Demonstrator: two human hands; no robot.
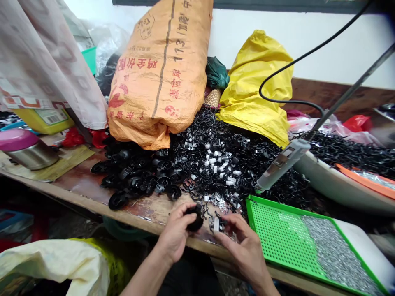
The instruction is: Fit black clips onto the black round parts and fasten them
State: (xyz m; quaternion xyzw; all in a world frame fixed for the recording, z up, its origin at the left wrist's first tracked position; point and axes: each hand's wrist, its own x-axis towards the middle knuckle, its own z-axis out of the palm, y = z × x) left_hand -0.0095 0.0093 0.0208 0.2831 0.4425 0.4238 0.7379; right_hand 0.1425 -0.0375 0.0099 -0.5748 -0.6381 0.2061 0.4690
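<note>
My left hand (179,230) is closed around a round black plastic part (195,218) over the table's front edge. To its right, the thumb and fingers of my right hand (239,236) pinch a small white piece (216,224) with dark bits around it. The two held things are close together with a narrow gap between them. Behind my hands lies a heap of small black parts (247,164) with white pieces (216,160) scattered on it. More round black parts (148,176) are piled to the left.
A green perforated tray (277,230) of small metal pieces stands at the right. An electric screwdriver (280,164) hangs above its back corner. Orange (160,74) and yellow (259,82) sacks stand behind. A steel container with a purple lid (33,154) is far left.
</note>
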